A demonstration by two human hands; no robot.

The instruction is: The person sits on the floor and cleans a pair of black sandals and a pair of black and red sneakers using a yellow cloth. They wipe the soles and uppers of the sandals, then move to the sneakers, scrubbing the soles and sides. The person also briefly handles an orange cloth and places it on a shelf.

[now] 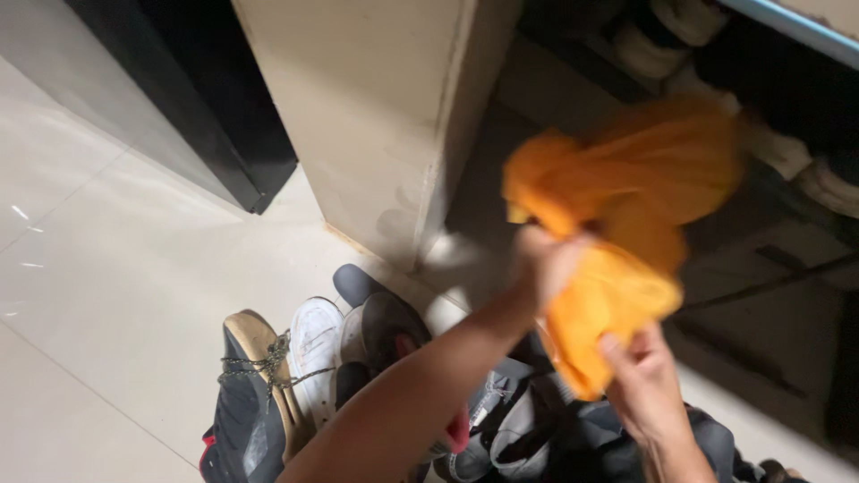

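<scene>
We held a crumpled orange cloth (617,224) in the air in front of the open beige cabinet (385,116), above the shoes. Our left hand (548,261) was clenched around its middle, and our right hand (646,376) pinched its lower edge. Below, a heap of shoes lay on the white tiled floor (116,295), among them a black and tan laced sneaker (255,394) beside a white sneaker (315,344)

We see our left hand (548,261) and right hand (646,376) bare, with no gloves, rings or watch showing. Both forearms are bare too; no sleeve reaches into view anywhere.
</scene>
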